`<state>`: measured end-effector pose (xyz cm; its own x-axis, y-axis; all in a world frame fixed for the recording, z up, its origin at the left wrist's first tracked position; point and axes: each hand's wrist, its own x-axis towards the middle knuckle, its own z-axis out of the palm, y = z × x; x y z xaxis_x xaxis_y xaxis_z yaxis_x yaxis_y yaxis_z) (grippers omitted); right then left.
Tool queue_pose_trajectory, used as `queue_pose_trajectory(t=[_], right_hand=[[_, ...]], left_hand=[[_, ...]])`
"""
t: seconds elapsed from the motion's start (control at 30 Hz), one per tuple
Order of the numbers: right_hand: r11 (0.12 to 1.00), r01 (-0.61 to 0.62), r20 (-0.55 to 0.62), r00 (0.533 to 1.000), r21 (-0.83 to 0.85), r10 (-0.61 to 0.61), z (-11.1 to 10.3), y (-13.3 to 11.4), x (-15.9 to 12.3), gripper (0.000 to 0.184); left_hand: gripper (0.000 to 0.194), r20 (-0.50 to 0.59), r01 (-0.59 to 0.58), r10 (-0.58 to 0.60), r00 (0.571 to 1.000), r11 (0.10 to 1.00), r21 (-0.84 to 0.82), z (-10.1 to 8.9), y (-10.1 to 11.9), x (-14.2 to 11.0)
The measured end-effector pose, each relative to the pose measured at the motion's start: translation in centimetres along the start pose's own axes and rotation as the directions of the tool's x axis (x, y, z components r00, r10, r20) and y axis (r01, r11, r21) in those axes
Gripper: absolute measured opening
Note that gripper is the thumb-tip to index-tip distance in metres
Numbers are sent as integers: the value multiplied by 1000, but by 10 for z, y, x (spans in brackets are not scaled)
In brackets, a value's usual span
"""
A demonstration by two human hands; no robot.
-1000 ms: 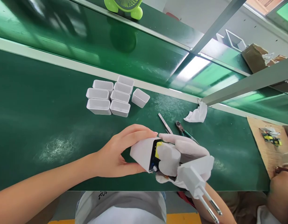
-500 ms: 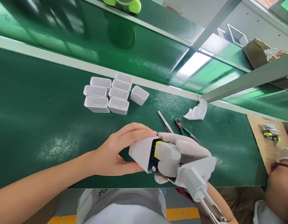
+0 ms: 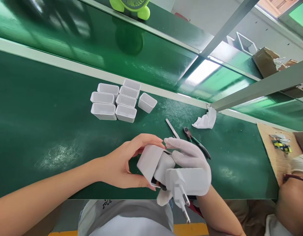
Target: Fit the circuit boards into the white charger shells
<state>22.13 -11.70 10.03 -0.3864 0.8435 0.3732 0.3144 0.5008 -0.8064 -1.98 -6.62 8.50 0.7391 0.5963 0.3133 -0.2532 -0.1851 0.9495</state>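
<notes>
My bare left hand (image 3: 122, 162) grips a white charger housing (image 3: 150, 162) over the near edge of the green belt (image 3: 43, 131). My gloved right hand (image 3: 190, 164) holds the white plug cap (image 3: 183, 180) with its two metal pins pointing down toward me, and its thumb presses the cap against the housing's open end. A sliver of dark circuit board (image 3: 157, 183) shows in the narrow gap between them. Several empty white housings (image 3: 117, 103) stand grouped on the belt beyond my hands.
Metal tweezers (image 3: 172, 128) and green-handled cutters (image 3: 197, 142) lie on the belt just past my right hand, with a crumpled white cloth (image 3: 205, 120) further back. A cardboard sheet with circuit boards (image 3: 280, 146) lies at right, near another person's gloved hand (image 3: 300, 164).
The plug cap has swung in and closed onto the housing, hiding most of the yellow and black board. The pins moved left and now point down.
</notes>
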Motion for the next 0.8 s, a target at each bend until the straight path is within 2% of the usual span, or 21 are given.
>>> queue_pose_trajectory(t=[0.07, 0.13, 0.2, 0.27, 0.33, 0.4, 0.5, 0.63, 0.73, 0.8], right_hand=[[996, 54, 38, 998, 75, -57, -4, -5, 7, 53], [992, 13, 116, 993, 123, -28, -4, -8, 12, 41], [994, -88, 114, 990, 72, 79, 1, -5, 13, 39], [988, -138, 8, 990, -75, 139, 13, 4, 11, 45], [953, -164, -74, 986, -256, 150, 27, 16, 11, 49], [915, -167, -72, 986, -368, 151, 38, 23, 12, 48], [915, -146, -73, 989, -377, 127, 45, 26, 15, 51], [920, -139, -72, 990, -368, 121, 43, 24, 15, 53], [919, -142, -76, 990, -367, 123, 43, 26, 15, 50], [921, -119, -92, 992, -370, 91, 43, 27, 15, 49]], left_hand=[[89, 105, 113, -96, 990, 978, -173, 0, -2, -1], [88, 191, 198, -153, 970, 950, -241, -1, -3, -2], [77, 147, 222, -198, 969, 961, -164, -4, -5, -1], [71, -9, 209, -209, 978, 978, 26, -8, -7, 0], [77, -145, 201, -172, 974, 953, 225, -9, -10, 1], [84, -179, 185, -127, 976, 914, 361, -7, -13, 1], [82, -190, 144, -53, 980, 847, 512, -1, -14, -1], [63, -221, 82, 81, 972, 762, 642, 6, -11, 0], [52, -232, -14, 257, 938, 699, 715, 5, -9, 2], [51, -229, -44, 330, 916, 648, 760, 2, -8, 3]])
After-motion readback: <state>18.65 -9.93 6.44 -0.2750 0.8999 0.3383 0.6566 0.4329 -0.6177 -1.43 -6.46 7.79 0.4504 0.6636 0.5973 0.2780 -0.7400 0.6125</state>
